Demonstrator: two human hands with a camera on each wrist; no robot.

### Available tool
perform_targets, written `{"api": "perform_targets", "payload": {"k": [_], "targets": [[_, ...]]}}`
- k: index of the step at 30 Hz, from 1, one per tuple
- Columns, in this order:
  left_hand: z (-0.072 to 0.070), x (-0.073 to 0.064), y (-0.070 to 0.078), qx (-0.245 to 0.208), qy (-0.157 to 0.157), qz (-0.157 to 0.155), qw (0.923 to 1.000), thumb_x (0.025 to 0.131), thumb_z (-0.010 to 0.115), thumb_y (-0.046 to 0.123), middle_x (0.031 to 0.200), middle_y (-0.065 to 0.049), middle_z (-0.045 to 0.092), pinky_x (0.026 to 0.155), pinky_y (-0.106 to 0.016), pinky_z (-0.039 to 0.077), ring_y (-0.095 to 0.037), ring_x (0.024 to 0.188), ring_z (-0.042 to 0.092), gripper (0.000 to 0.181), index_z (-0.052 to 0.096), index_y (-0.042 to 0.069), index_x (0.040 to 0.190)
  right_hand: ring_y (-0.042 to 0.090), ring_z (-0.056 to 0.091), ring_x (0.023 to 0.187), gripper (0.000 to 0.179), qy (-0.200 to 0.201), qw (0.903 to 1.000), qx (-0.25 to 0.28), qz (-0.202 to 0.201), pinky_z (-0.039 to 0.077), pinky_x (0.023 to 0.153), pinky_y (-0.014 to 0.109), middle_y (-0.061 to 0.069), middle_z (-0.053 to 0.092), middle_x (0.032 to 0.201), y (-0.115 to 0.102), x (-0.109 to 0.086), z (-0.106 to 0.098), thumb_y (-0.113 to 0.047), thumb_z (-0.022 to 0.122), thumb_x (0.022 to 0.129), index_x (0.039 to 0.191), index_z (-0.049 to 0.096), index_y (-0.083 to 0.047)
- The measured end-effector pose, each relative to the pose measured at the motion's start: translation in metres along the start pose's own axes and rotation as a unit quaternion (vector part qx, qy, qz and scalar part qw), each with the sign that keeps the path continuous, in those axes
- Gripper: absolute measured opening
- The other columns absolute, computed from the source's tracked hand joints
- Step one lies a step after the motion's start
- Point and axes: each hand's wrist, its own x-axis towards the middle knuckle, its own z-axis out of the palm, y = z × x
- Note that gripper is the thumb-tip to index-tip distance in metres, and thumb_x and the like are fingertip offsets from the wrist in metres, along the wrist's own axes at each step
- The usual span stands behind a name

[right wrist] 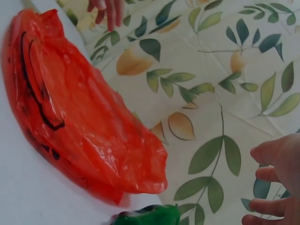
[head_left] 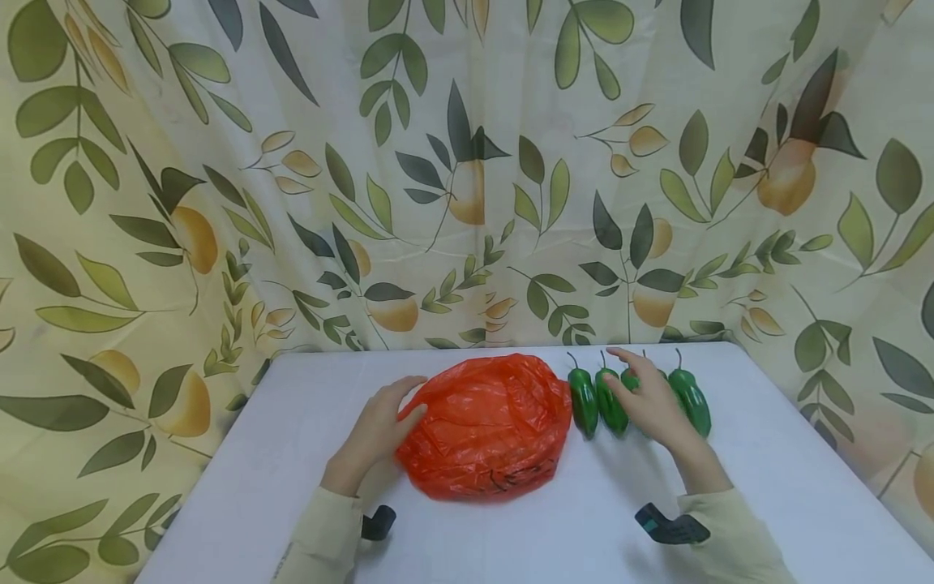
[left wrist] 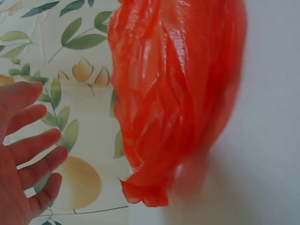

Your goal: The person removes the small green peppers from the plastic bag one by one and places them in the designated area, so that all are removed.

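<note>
A crinkled red plastic bag (head_left: 485, 422) lies on the white table, with dark printed marks along its near edge. At the bag's left side hovers my left hand (head_left: 379, 426), fingers spread and holding nothing; the left wrist view shows a gap between this hand (left wrist: 30, 150) and the bag (left wrist: 173, 84). Several green peppers (head_left: 584, 401) stand in a row to the right of the bag, stems pointing away. Over that row is my right hand (head_left: 645, 397), fingers apart and nothing held, hiding part of the middle peppers. One pepper (right wrist: 147, 215) shows beneath the bag in the right wrist view.
The white table (head_left: 759, 454) ends at a back edge just beyond the bag and peppers. A curtain (head_left: 467, 162) printed with leaves and fruit hangs behind and along both sides. Dark wrist devices (head_left: 671, 526) sit by both sleeves.
</note>
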Motion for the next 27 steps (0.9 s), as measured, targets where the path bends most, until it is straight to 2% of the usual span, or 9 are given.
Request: {"api": "perform_targets", "payload": {"k": [5,12,17,22,27], "targets": [[-0.003,0.004,0.008,0.003,0.021,0.024,0.9995,0.096,0.070,0.024,0.152,-0.003,0.054,0.111,-0.056,0.047,-0.029,0.141,0.049,0.053,0.053,0.024,0.146,0.052,0.045,0.133,0.056,-0.003,0.9999,0.005,-0.011,0.048,0.101,0.069,0.031,0.036,0.155,-0.008,0.001,0.005,-0.024,0.054,0.105,0.154,0.037,-0.003],[-0.007,0.006,0.014,0.009,0.038,0.033,0.9987,0.096,0.070,0.022,0.151,-0.004,0.054,0.111,-0.054,0.047,-0.029,0.141,0.050,0.050,0.055,0.024,0.144,0.051,0.043,0.135,0.054,0.000,0.9995,0.006,-0.030,0.042,0.104,0.073,0.030,0.039,0.154,-0.016,0.002,0.013,-0.022,0.055,0.104,0.152,0.040,-0.003],[-0.008,0.009,0.016,0.012,0.041,0.045,0.9981,0.096,0.069,0.023,0.151,-0.004,0.055,0.112,-0.054,0.047,-0.029,0.141,0.050,0.049,0.055,0.024,0.144,0.052,0.039,0.140,0.054,-0.001,0.9992,0.008,-0.040,0.037,0.107,0.074,0.030,0.039,0.155,-0.020,0.002,0.019,-0.019,0.056,0.103,0.152,0.041,-0.002],[-0.008,0.013,0.018,0.022,0.047,0.067,0.9964,0.096,0.069,0.023,0.149,-0.006,0.056,0.112,-0.057,0.046,-0.030,0.139,0.052,0.050,0.055,0.021,0.144,0.050,0.046,0.134,0.053,0.005,0.9984,0.011,-0.056,0.042,0.104,0.072,0.029,0.042,0.153,-0.026,0.002,0.024,-0.018,0.058,0.102,0.150,0.042,-0.002],[-0.006,0.015,0.024,0.044,0.045,0.079,0.9949,0.095,0.070,0.024,0.149,-0.006,0.057,0.111,-0.057,0.047,-0.030,0.138,0.053,0.051,0.055,0.021,0.144,0.050,0.040,0.140,0.053,0.002,0.9986,0.012,-0.052,0.039,0.107,0.073,0.028,0.040,0.155,-0.031,0.002,0.028,-0.018,0.058,0.102,0.151,0.042,-0.003]]}}
